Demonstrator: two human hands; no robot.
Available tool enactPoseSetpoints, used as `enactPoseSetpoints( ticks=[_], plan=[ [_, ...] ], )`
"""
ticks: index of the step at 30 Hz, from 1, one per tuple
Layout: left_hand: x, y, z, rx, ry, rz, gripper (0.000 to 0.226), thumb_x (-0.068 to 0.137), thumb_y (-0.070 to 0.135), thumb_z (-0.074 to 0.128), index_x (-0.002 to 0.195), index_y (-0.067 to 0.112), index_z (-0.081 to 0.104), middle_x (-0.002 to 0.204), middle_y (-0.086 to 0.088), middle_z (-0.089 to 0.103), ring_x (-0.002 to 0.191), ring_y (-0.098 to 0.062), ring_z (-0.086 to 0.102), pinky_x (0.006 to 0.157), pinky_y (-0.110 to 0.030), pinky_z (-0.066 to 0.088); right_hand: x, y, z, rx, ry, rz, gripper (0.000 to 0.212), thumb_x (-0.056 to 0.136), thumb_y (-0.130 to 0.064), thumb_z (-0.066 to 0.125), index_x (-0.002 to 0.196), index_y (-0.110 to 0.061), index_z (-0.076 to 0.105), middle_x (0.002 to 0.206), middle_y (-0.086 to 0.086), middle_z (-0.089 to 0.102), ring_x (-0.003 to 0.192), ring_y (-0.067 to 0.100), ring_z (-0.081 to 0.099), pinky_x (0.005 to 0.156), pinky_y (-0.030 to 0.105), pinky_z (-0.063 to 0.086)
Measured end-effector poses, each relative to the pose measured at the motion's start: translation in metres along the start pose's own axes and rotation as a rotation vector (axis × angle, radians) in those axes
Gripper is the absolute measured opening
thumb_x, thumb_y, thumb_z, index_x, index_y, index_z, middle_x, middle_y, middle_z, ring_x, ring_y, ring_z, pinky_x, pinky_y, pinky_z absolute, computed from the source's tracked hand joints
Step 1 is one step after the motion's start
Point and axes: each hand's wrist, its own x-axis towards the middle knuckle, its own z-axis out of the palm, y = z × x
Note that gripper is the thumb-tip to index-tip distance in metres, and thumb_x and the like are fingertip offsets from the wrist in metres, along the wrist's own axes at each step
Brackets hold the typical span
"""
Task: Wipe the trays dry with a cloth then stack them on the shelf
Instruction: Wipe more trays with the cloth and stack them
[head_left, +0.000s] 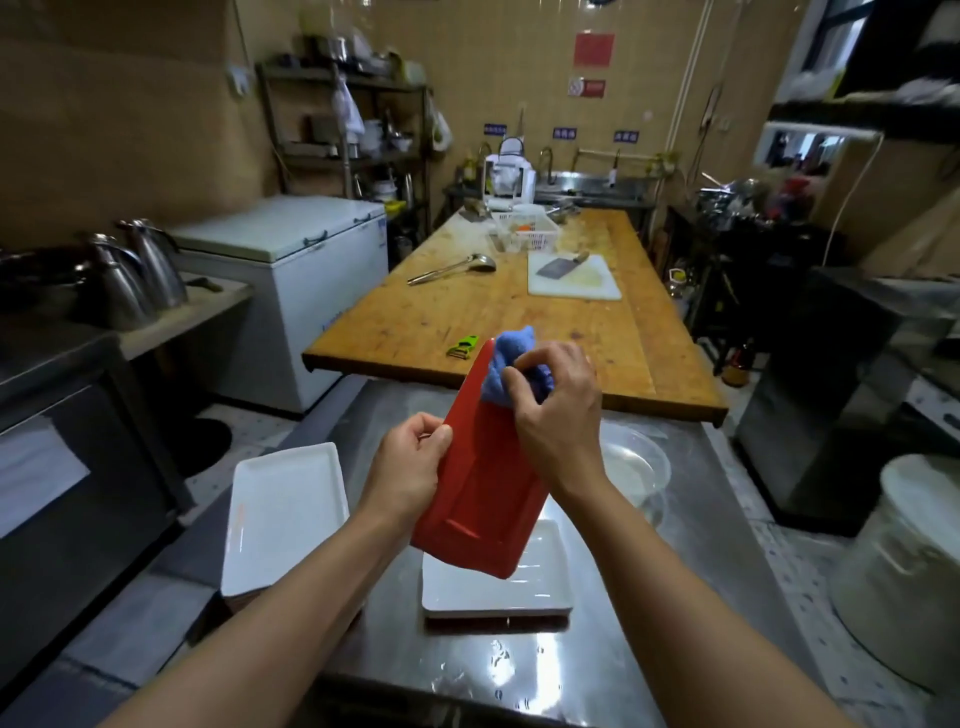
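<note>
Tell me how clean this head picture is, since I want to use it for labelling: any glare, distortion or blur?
Head view: strong wide-angle bending, the wooden table and room edges curve; bright glare patches on the wet steel counter; the red tray, blue cloth, left hand and right hand read sharply; the far shelves and dark right side look soft and dim.
</note>
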Motion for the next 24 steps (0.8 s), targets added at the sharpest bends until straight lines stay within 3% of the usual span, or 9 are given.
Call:
enactPoseSetpoints(
  ticks=[5, 9, 12, 16, 21, 24],
  plan=[
    [-0.007, 0.006, -0.004, -0.001, -0.002, 0.046, 0.023, 0.094, 0.009, 0.049, 0.074, 0.016, 0.057, 0.07, -0.007, 0.061, 0.068, -0.021, 0.054, 0.069, -0.037, 0.043, 0.001, -0.014, 0.015, -0.15, -0.085, -0.067, 0.03, 0.083, -0.016, 0.059, 0.112, -0.021, 0.059, 0.113, 0.0, 0.051, 0.108, 0.024, 0.04, 0.093, 0.036, 0.031],
    [-0.01, 0.008, -0.002, -0.027, 0.041, 0.049, 0.023, 0.094, 0.012, 0.05, 0.072, 0.018, 0.057, 0.067, -0.005, 0.06, 0.065, -0.022, 0.052, 0.067, -0.04, 0.043, 0.004, -0.015, 0.014, -0.261, -0.19, -0.187, 0.032, 0.087, -0.013, 0.05, 0.118, -0.018, 0.058, 0.125, 0.003, 0.051, 0.112, 0.025, 0.044, 0.094, 0.037, 0.035],
    [-0.017, 0.009, 0.002, -0.096, 0.064, 0.015, 0.024, 0.094, 0.012, 0.05, 0.072, 0.016, 0.058, 0.063, -0.005, 0.059, 0.061, -0.02, 0.051, 0.064, -0.039, 0.043, 0.003, -0.01, 0.006, -0.279, -0.173, -0.242, 0.03, 0.086, -0.014, 0.047, 0.113, -0.015, 0.059, 0.119, 0.003, 0.056, 0.104, 0.026, 0.051, 0.087, 0.038, 0.038],
    [-0.024, 0.014, 0.004, -0.196, 0.083, -0.01, 0.023, 0.095, 0.011, 0.049, 0.074, 0.015, 0.058, 0.061, -0.004, 0.06, 0.06, -0.019, 0.053, 0.063, -0.038, 0.046, 0.0, 0.012, -0.011, -0.173, -0.074, -0.154, 0.021, 0.088, -0.014, 0.049, 0.108, -0.012, 0.058, 0.11, 0.002, 0.057, 0.099, 0.027, 0.052, 0.082, 0.041, 0.042],
    [-0.025, 0.022, 0.006, -0.271, 0.071, -0.045, 0.023, 0.097, 0.012, 0.047, 0.077, 0.013, 0.059, 0.069, -0.007, 0.065, 0.064, -0.019, 0.06, 0.07, -0.041, 0.054, 0.002, 0.025, -0.023, 0.0, -0.064, 0.026, 0.022, 0.095, -0.007, 0.045, 0.116, -0.008, 0.051, 0.109, -0.001, 0.041, 0.107, 0.024, 0.048, 0.09, 0.036, 0.042],
    [-0.023, 0.026, 0.012, -0.364, 0.096, -0.102, 0.023, 0.097, 0.011, 0.046, 0.078, 0.011, 0.058, 0.071, -0.009, 0.063, 0.066, -0.02, 0.06, 0.071, -0.041, 0.054, 0.009, 0.02, -0.022, -0.012, -0.069, 0.056, 0.023, 0.095, -0.011, 0.046, 0.118, -0.009, 0.051, 0.116, 0.007, 0.043, 0.108, 0.023, 0.048, 0.084, 0.023, 0.037]
  ],
)
